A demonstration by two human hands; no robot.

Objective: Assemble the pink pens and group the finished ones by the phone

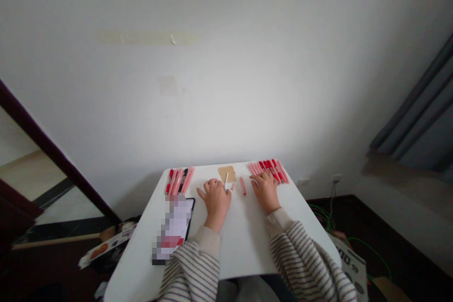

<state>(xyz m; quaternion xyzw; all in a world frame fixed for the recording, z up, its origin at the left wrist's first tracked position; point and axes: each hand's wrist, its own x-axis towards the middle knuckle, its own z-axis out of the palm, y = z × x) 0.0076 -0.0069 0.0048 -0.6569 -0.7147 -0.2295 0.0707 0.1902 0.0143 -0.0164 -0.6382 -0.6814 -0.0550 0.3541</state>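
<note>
Spreading left hand (216,199) and right hand (265,190) apart over the white round-cornered worktop (244,245) — beside a thin white stick (227,179) and slim red-and-pink pens (282,172) respectively — cannot tell whether gripping.

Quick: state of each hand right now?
Left hand: fingers bent beside the white stick; holding cannot be told.
Right hand: loosely open, palm down, at the right-hand pens.

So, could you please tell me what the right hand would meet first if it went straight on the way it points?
Most likely the row of pink and red pens at the right hand's fingertips; whether it already touches them is unclear.
</note>
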